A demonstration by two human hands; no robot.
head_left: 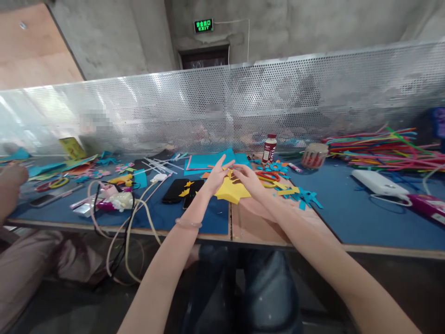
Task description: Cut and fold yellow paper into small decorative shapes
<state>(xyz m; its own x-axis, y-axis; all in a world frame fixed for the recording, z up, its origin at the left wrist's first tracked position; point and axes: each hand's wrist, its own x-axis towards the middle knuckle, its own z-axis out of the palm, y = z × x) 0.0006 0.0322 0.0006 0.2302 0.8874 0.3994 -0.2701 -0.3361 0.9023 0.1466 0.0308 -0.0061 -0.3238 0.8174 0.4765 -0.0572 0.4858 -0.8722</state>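
Above the middle of the table, my left hand (217, 178) and my right hand (245, 179) meet at the fingertips. Their fingers are pinched around a small, narrow yellow-orange paper piece (227, 168), whose shape is partly hidden by the fingers. Directly below them lies a yellow paper sheet (233, 192) with an angular outline. Behind the hands is a stack of blue paper (205, 161). Scissors with orange-red handles (268, 176) rest just to the right of my right hand, near yellow paper strips (288, 191) and blue paper cutouts (308, 198).
Dark phones (175, 190) lie left of my hands. Looped cables (148, 214) hang over the front edge. A small bottle (269, 148), a clear plastic cup (314, 155), coloured pipe cleaners (378, 150) and a white power bank (379, 184) sit rightward. Another person's hand (10, 185) is far left.
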